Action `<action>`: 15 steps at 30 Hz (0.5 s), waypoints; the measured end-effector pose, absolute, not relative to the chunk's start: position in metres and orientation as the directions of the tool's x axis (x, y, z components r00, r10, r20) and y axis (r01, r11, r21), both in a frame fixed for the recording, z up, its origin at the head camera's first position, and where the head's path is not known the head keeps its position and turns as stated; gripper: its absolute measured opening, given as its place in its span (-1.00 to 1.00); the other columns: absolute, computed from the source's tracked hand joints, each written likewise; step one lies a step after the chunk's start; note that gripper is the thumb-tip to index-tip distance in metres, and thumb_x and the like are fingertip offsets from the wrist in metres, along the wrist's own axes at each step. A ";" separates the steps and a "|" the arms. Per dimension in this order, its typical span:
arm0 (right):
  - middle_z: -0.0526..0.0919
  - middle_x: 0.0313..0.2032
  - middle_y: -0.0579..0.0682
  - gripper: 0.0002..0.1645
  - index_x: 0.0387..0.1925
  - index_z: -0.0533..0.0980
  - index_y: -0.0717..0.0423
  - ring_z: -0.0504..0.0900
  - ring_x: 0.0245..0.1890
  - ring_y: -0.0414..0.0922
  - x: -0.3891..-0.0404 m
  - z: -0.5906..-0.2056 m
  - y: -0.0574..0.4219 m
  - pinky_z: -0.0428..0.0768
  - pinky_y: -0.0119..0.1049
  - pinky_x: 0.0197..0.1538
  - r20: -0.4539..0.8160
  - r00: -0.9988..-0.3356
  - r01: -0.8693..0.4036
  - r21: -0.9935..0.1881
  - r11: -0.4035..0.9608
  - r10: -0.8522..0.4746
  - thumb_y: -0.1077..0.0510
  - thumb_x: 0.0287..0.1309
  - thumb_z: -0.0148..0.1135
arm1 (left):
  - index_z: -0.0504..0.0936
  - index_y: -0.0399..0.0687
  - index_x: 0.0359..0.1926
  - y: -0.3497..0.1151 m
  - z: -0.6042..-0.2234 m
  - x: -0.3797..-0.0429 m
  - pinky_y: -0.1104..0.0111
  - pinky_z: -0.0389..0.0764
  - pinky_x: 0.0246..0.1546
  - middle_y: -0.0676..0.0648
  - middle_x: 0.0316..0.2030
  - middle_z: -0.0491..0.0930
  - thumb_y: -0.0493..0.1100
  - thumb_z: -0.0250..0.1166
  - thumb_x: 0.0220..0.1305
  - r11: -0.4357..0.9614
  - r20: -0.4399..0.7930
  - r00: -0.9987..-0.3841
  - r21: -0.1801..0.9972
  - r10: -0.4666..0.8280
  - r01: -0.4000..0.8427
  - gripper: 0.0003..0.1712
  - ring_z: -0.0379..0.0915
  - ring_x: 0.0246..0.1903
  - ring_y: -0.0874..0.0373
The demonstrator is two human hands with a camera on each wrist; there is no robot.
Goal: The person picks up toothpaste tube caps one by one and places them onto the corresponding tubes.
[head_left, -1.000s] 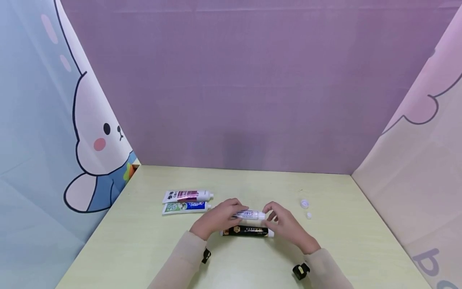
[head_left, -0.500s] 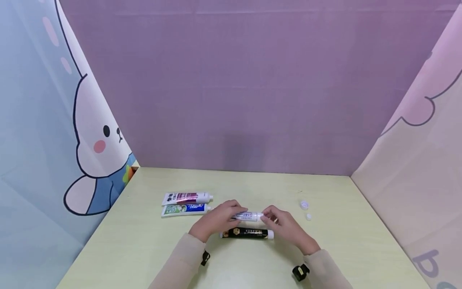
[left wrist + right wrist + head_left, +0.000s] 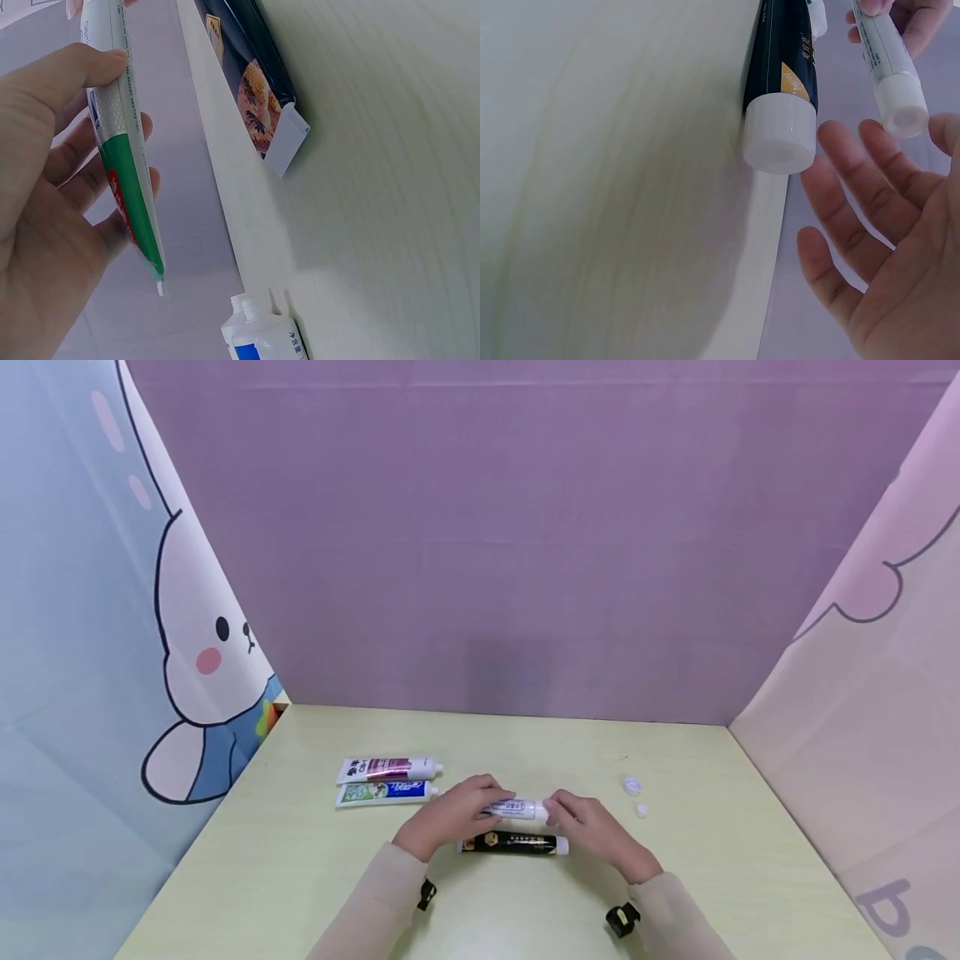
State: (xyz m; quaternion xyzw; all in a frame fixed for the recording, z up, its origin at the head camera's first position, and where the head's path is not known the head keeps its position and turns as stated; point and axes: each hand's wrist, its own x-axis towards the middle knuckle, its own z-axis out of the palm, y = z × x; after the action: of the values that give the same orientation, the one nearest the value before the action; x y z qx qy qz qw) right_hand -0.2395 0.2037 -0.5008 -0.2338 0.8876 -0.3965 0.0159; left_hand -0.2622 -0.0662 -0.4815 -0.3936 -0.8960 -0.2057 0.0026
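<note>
A white toothpaste tube with a green tail (image 3: 133, 187) is held level over the table by my left hand (image 3: 467, 810), thumb on one side and fingers on the other. Its white cap (image 3: 902, 105) points to the right. On that cap, my right hand (image 3: 592, 831) pinches with thumb and forefinger, while the other fingers stay spread in the right wrist view. A black toothpaste tube (image 3: 517, 843) with a white cap (image 3: 780, 135) lies on the table, just in front of both hands.
Two more toothpaste tubes, one white and maroon (image 3: 390, 768) and one green and blue (image 3: 386, 792), lie side by side to the left, necks uncapped. Two loose white caps (image 3: 632, 786) sit on the table (image 3: 712, 827) to the right. Fabric walls (image 3: 510, 543) enclose the back and sides.
My right hand's fingers have closed in on the tube's cap from slightly apart. The left hand and its tube have stayed nearly in place.
</note>
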 end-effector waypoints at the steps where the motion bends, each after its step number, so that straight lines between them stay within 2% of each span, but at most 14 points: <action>1: 0.71 -0.30 -0.04 -0.64 -0.15 0.54 -0.09 0.68 -0.27 -0.10 -0.240 -0.501 0.203 0.62 -0.21 -0.22 0.142 -0.896 -0.388 -0.712 0.586 -0.421 -0.12 0.58 -0.15 | 0.58 -0.04 0.29 -0.066 -0.482 -0.262 0.47 0.54 0.02 0.01 0.03 0.54 -0.13 0.33 0.38 0.606 0.166 -0.691 0.366 0.704 0.706 -0.53 0.43 -0.11 0.28; 5: 0.72 -0.27 -0.03 -0.56 0.00 0.51 -0.05 0.69 -0.23 -0.05 -0.240 -0.501 0.202 0.60 -0.06 -0.14 0.086 -0.913 -0.335 -0.717 0.611 -0.399 -0.16 0.59 -0.24 | 0.58 -0.03 0.29 -0.067 -0.482 -0.263 0.47 0.54 0.01 0.01 0.03 0.55 -0.13 0.32 0.39 0.611 0.161 -0.694 0.364 0.702 0.703 -0.53 0.43 -0.12 0.29; 8: 0.72 -0.25 -0.02 -0.54 0.06 0.49 -0.02 0.68 -0.23 -0.05 -0.240 -0.500 0.203 0.59 -0.04 -0.13 0.084 -0.917 -0.325 -0.726 0.606 -0.390 -0.17 0.59 -0.24 | 0.57 -0.03 0.29 -0.067 -0.482 -0.263 0.46 0.54 0.01 0.01 0.03 0.54 -0.13 0.32 0.39 0.613 0.158 -0.696 0.366 0.701 0.700 -0.53 0.43 -0.12 0.29; 12: 0.65 -0.04 0.07 -0.56 0.17 0.46 0.08 0.63 -0.15 -0.05 -0.241 -0.503 0.204 0.61 -0.14 -0.13 0.154 -0.897 -0.383 -0.739 0.555 -0.414 -0.11 0.55 -0.06 | 0.57 -0.05 0.29 -0.068 -0.482 -0.264 0.46 0.54 0.01 0.00 0.02 0.54 -0.13 0.31 0.40 0.609 0.161 -0.692 0.364 0.704 0.704 -0.53 0.43 -0.13 0.28; 15: 0.51 0.13 0.13 -0.52 0.23 0.40 0.13 0.57 -0.07 -0.02 -0.242 -0.506 0.205 0.62 -0.23 -0.13 0.202 -0.871 -0.428 -0.758 0.493 -0.448 -0.05 0.46 0.14 | 0.57 -0.05 0.29 -0.069 -0.483 -0.264 0.46 0.55 -0.01 0.00 0.01 0.54 -0.12 0.30 0.40 0.608 0.162 -0.690 0.361 0.705 0.707 -0.54 0.43 -0.14 0.28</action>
State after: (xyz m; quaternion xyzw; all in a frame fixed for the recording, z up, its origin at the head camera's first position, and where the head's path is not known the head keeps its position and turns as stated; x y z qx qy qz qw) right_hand -0.2419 0.2054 -0.5062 -0.2535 0.8638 -0.4353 0.0110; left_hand -0.2641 -0.0688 -0.4826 -0.3937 -0.8968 -0.2019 0.0020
